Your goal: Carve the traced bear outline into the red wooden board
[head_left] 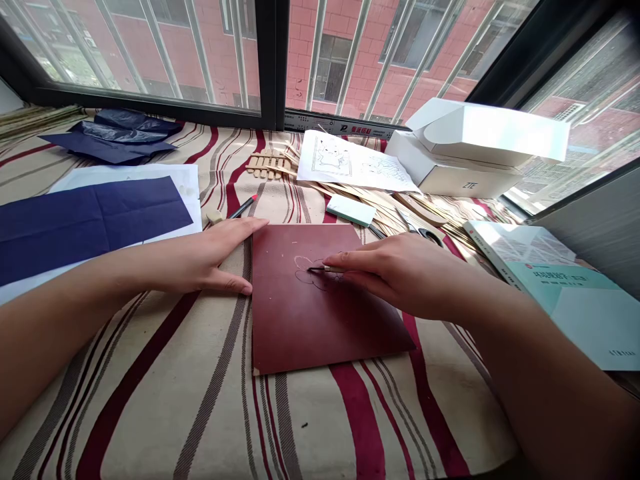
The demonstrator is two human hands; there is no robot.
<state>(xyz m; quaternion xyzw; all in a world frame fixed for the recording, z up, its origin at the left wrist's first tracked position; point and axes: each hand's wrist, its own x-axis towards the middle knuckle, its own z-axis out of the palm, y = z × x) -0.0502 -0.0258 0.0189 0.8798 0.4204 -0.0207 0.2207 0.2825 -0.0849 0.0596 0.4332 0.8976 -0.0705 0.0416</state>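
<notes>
One white box (pixel 465 175), beyond and right of the maroon board (pixel 310 333), reads "ZTE"; the print on one green-and-white book (pixel 570 293), to the board's right, is too small to read surely. The single board lies flat on a striped cloth (pixel 210 413), its surface bearing curved outlines. Over these, the right hand (pixel 415 270) has its grip closed around one thin tool (pixel 321 269), whose dark tip points left and whose long axis runs roughly left to right across the board. The left hand (pixel 200 259) has its grip spread and grasps nothing, its thumb at the board's left edge and a finger at its far left corner. Just beyond the board lies one pale green block (pixel 351 210); farther off, one white sheet (pixel 345 162) shows two line drawings. One red-ended pen (pixel 243 207) lies beyond the board's far left corner.
</notes>
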